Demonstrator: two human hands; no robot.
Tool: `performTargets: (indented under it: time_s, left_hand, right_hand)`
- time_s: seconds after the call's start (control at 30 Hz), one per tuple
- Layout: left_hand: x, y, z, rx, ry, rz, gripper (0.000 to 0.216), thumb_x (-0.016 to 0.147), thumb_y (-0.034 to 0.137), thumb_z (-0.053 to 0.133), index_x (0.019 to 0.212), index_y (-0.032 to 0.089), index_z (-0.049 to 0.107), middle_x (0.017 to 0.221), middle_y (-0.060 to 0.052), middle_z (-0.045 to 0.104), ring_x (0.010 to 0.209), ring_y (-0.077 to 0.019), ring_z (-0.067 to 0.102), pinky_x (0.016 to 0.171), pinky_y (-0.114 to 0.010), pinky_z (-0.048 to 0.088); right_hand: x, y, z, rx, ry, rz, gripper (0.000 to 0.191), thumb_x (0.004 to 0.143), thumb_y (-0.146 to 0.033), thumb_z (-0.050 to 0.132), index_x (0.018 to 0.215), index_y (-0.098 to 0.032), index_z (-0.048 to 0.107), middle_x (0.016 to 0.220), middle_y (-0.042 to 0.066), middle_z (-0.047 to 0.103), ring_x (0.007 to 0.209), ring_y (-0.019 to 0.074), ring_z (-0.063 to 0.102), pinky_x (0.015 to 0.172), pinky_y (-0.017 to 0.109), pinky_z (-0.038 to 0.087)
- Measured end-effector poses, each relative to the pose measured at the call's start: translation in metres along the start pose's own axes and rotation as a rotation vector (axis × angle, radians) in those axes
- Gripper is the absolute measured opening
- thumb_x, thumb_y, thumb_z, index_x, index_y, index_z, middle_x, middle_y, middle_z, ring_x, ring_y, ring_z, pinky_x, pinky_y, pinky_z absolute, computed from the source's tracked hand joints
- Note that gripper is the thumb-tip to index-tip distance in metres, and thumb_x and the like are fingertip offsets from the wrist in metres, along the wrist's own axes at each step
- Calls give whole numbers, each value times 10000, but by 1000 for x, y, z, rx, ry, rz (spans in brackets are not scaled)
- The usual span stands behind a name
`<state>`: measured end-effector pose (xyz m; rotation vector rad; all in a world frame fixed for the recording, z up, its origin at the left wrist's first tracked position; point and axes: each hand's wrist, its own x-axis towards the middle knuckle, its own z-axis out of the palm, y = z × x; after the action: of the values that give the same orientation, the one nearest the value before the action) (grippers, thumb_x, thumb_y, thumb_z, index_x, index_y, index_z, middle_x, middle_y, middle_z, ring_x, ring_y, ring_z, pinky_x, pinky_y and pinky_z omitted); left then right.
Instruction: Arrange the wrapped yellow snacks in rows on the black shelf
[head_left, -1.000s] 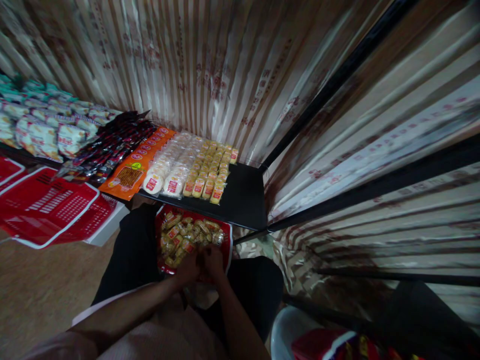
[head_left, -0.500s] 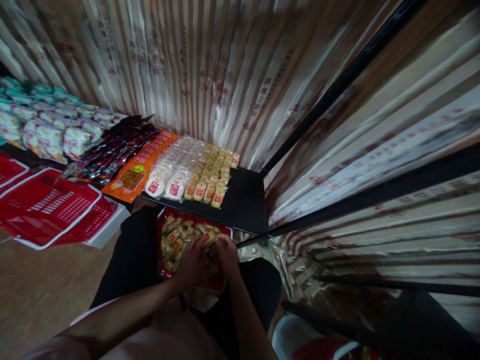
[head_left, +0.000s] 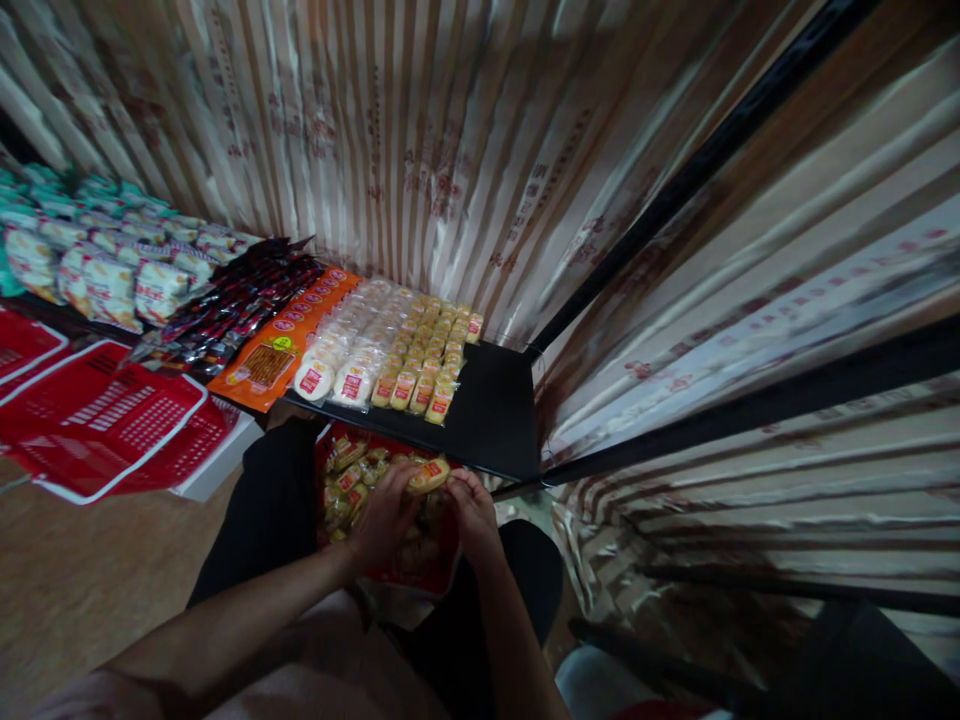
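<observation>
Over a red basket (head_left: pixel 420 578) between my knees, my left hand (head_left: pixel 384 518) grips a wrapped snack cake (head_left: pixel 429 476), yellow with a red label. The fingertips of my right hand (head_left: pixel 472 505) are pinched together at the right end of its wrapper. More of the same yellow packets (head_left: pixel 349 478) lie loose in the basket, partly hidden by my left hand. Just beyond, rows of matching packets (head_left: pixel 424 360) stand on a black shelf (head_left: pixel 499 400), beside rows of round white wrapped crackers (head_left: pixel 356 375).
Further left on the shelf are an orange snack bag (head_left: pixel 262 365), dark shiny packets (head_left: pixel 217 305) and white-and-teal bags (head_left: pixel 109 285). A red shopping basket (head_left: pixel 112 425) stands at left. Black frame bars (head_left: pixel 675 200) cross before the striped curtain (head_left: pixel 450 130).
The wrapped cake has risen slightly out of the basket and shows more clearly between my hands. My right hand has shifted a little to the right.
</observation>
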<state>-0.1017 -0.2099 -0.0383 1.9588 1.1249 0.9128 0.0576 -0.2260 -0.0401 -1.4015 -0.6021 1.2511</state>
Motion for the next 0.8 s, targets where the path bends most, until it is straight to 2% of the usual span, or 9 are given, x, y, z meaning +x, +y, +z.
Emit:
performTargets:
  time_s: [0.17, 0.23, 0.37, 0.5, 0.57, 0.67, 0.8]
  left_hand:
    - [22, 11, -16, -8, -97, 75, 430, 742, 39, 422, 1108, 210, 569, 1266, -67, 499, 1188, -190, 462, 1034, -365, 401]
    - [32, 13, -20, -32, -138, 120, 447, 702, 1, 412, 1042, 214, 611, 1275, -61, 487, 1201, -186, 453, 1035, -353, 401]
    - [57, 15, -19, -106, -181, 156, 433, 675, -44, 375, 870, 206, 670, 1257, -60, 467, 1181, -167, 475, 1007, -345, 424]
    - [86, 21, -12, -138, -225, 166, 411, 695, -34, 377, 816, 207, 687, 1198, -54, 482, 1098, -146, 523, 963, -316, 456]
    - [100, 29, -8, -117, -254, 185, 422, 690, -30, 374, 840, 206, 690, 1181, -55, 488, 1083, -144, 526, 957, -302, 456]
    - [121, 45, -1, -58, -243, 160, 412, 691, -9, 390, 897, 193, 685, 1189, -68, 487, 1101, -167, 517, 968, -317, 451]
    - [140, 65, 16, 51, -43, 125, 351, 751, 80, 446, 1016, 178, 655, 1335, -101, 415, 1245, -251, 401, 1046, -431, 380]
  right_hand:
    - [4, -14, -6, -1, 91, -15, 446, 694, -437, 634, 1078, -219, 568, 1055, 63, 672, 878, 198, 653, 668, 292, 526]
    - [5, -20, -11, -30, 15, -7, 503, 701, -463, 645, 1131, -215, 566, 1070, 66, 674, 904, 201, 652, 732, 310, 525]
    - [7, -31, -19, -115, -213, -3, 465, 657, -459, 714, 1030, -189, 647, 934, 53, 714, 854, 198, 661, 812, 343, 501]
    - [9, -46, -20, -155, -306, -54, 427, 664, -462, 712, 1002, -205, 672, 921, 44, 718, 870, 211, 659, 841, 390, 496]
    - [13, -54, -19, -147, -285, -107, 425, 670, -458, 708, 1009, -203, 674, 939, 54, 715, 897, 219, 654, 856, 400, 494]
    - [28, -62, -17, -131, -149, -193, 421, 639, -459, 725, 967, -198, 691, 886, 60, 717, 858, 217, 657, 809, 378, 519]
    - [64, -64, -19, -86, 76, -273, 396, 601, -442, 732, 900, -184, 700, 855, 63, 716, 822, 207, 656, 760, 344, 532]
